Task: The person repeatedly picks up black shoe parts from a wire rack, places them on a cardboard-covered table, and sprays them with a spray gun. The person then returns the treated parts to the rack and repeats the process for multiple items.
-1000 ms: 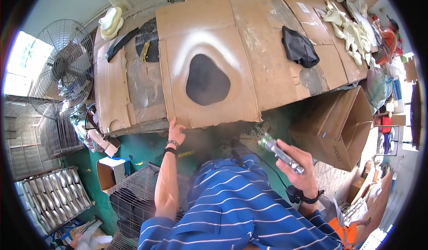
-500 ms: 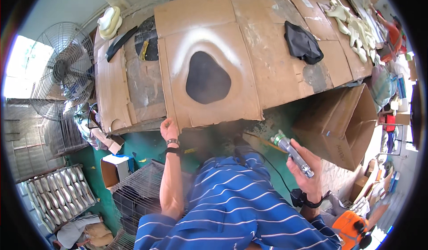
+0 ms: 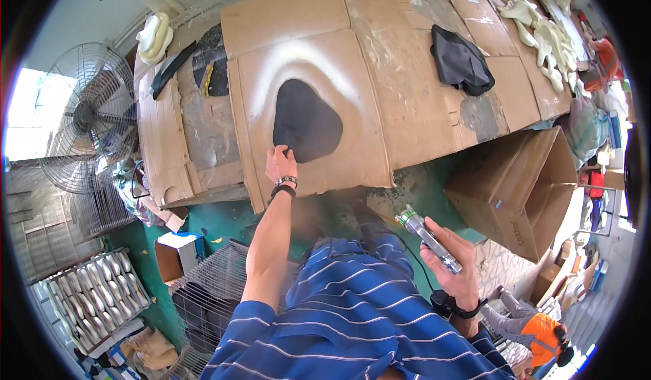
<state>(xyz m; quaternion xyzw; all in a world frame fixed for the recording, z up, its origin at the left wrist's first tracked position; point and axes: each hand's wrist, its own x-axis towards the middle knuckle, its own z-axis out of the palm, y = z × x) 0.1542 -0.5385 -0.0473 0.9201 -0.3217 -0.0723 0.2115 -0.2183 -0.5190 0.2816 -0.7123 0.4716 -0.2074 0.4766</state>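
A rounded, roughly triangular dark grey piece of sheet material (image 3: 308, 119) lies flat on a cardboard sheet (image 3: 352, 160). White overspray arcs around its far side. My left hand (image 3: 281, 166) has its thumb and fingers closed on the piece's near left edge; a watch and a dark band are on that wrist. In my right hand (image 3: 456, 261) is a silver spray gun (image 3: 434, 243) with a green ring at its nozzle. It is held off the table's near edge, nozzle tilted up and left, and a dark hose trails below it.
More black material (image 3: 461, 61) lies right of the sheet, with cream moulded pieces (image 3: 542, 34) beyond. A large open carton (image 3: 515, 190) stands at the right. Left are a wire-guarded fan (image 3: 88, 115), a wire cage (image 3: 213, 292) and a rack of pale pieces (image 3: 98, 298). A person in an orange vest (image 3: 542, 339) is lower right.
My left hand has moved from the cardboard's near left corner up and right onto the dark grey piece's edge. The spray gun has shifted slightly left and down in my right hand.
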